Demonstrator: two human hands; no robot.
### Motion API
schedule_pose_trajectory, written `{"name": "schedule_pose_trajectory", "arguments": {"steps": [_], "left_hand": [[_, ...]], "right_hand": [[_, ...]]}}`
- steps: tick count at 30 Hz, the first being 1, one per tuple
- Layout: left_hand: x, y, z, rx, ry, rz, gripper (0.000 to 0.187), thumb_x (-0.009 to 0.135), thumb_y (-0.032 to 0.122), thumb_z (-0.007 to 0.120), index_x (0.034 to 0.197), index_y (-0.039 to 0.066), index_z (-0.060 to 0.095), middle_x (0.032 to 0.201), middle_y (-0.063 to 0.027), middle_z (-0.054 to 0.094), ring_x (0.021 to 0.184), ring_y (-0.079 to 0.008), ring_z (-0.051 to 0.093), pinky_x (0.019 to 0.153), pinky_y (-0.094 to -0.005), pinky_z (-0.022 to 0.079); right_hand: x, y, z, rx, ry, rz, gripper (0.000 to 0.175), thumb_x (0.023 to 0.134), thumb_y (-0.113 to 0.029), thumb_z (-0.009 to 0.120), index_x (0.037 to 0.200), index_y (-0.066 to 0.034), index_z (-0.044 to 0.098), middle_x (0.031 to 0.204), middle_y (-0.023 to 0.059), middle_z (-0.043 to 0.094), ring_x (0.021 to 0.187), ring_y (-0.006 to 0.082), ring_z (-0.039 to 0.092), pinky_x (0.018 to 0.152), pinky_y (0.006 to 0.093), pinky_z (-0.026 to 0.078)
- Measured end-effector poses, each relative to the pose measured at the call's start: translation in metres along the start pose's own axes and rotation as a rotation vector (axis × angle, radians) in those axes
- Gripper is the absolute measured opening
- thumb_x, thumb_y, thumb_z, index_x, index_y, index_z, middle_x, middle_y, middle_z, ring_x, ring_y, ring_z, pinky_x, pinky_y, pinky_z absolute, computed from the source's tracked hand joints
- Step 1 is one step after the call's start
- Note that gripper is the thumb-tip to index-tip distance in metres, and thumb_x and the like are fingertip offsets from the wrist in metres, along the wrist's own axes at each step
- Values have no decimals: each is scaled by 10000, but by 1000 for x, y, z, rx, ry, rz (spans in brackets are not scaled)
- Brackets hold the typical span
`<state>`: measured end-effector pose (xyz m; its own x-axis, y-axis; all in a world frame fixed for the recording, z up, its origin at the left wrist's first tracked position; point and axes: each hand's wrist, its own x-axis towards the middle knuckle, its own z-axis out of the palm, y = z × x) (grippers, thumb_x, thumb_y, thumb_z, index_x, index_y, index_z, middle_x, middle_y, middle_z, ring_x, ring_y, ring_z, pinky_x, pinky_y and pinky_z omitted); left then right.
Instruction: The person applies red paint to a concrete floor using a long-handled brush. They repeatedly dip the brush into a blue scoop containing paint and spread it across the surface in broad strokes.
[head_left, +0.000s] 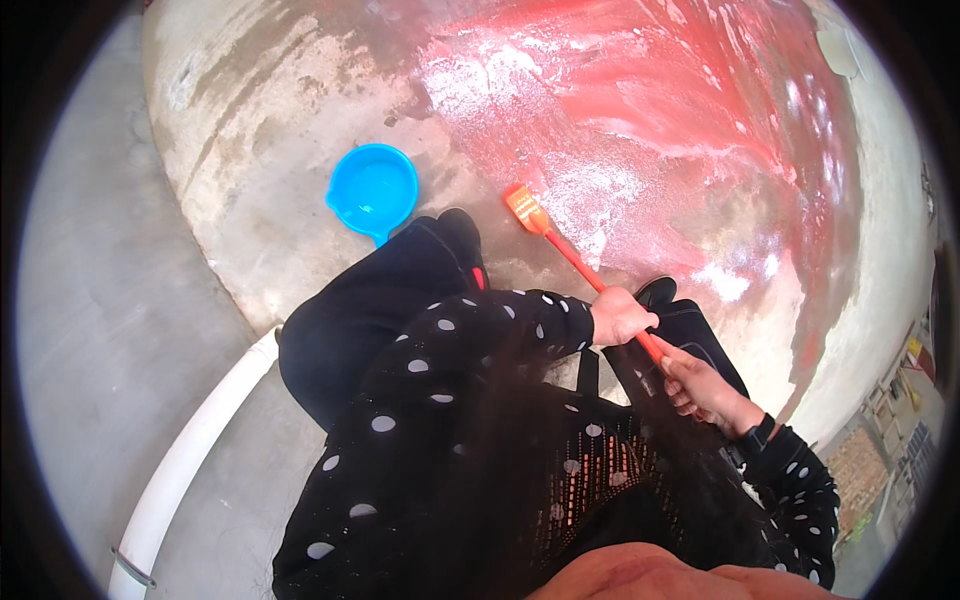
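A long red handle runs from a brush (526, 210) with an orange head, which rests on or just over the wet concrete floor ahead of my feet. My left hand (621, 316) is closed around the middle of this handle. Lower down, near its end, my right hand (701, 386) grips the same handle, with a dark band on the wrist. Beside my left knee, on the concrete, stands a blue plastic dipper (375, 189); its short handle points towards me, and what looks like a little clear liquid shows inside.
Wet red colour covers much of the concrete floor (660, 97) ahead and to the right. A white pipe (196, 457) with a metal clamp runs at the lower left, beside a grey wall or floor surface. Bricks and other items lie at the far right edge.
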<state>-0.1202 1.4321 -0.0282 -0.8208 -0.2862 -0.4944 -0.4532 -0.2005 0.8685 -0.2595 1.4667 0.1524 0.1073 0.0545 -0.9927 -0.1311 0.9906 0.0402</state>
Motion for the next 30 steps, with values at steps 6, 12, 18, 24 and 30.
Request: {"name": "schedule_pose_trajectory", "arguments": {"steps": [6, 12, 18, 24, 30], "left_hand": [[-17, -77, -121, 301, 146, 123, 371, 865, 399, 504, 821, 84, 695, 792, -158, 664, 759, -313, 630, 741, -364, 477], [-24, -120, -250, 951, 256, 355, 278, 863, 351, 541, 917, 135, 707, 901, -130, 686, 879, -303, 645, 779, -365, 491], [-5, -87, -121, 464, 298, 215, 335, 861, 406, 489, 892, 150, 703, 842, -172, 657, 840, -332, 628, 754, -414, 475], [-2, -40, -9, 389, 73, 301, 182, 813, 306, 531, 919, 261, 671, 771, -86, 664, 710, -280, 653, 636, -417, 495], [-11, -52, -55, 1001, -98, 429, 178, 803, 294, 562, 925, 250, 683, 834, -51, 684, 828, -258, 667, 697, -422, 510]], "right_hand": [[87, -67, 34, -246, -120, -345, 444, 1018, -269, 338, 1457, -332, 309, 648, -43, 418, 435, 48, 369, 376, 178, 325], [147, -155, 87, -246, -51, -566, 449, 1005, -317, 343, 1452, -275, 330, 591, -39, 451, 394, 60, 344, 353, 200, 308], [100, -62, 42, -214, -65, -471, 445, 1012, -278, 363, 1456, -291, 329, 587, -44, 412, 382, 48, 305, 361, 199, 298], [56, 47, 13, -22, -50, -288, 400, 1020, -242, 353, 1418, -207, 373, 603, -46, 380, 449, 58, 351, 376, 188, 318], [98, 54, 54, -104, -66, -459, 147, 994, -228, 440, 1041, -90, 461, 694, -12, 445, 485, 67, 433, 386, 209, 342]]}}
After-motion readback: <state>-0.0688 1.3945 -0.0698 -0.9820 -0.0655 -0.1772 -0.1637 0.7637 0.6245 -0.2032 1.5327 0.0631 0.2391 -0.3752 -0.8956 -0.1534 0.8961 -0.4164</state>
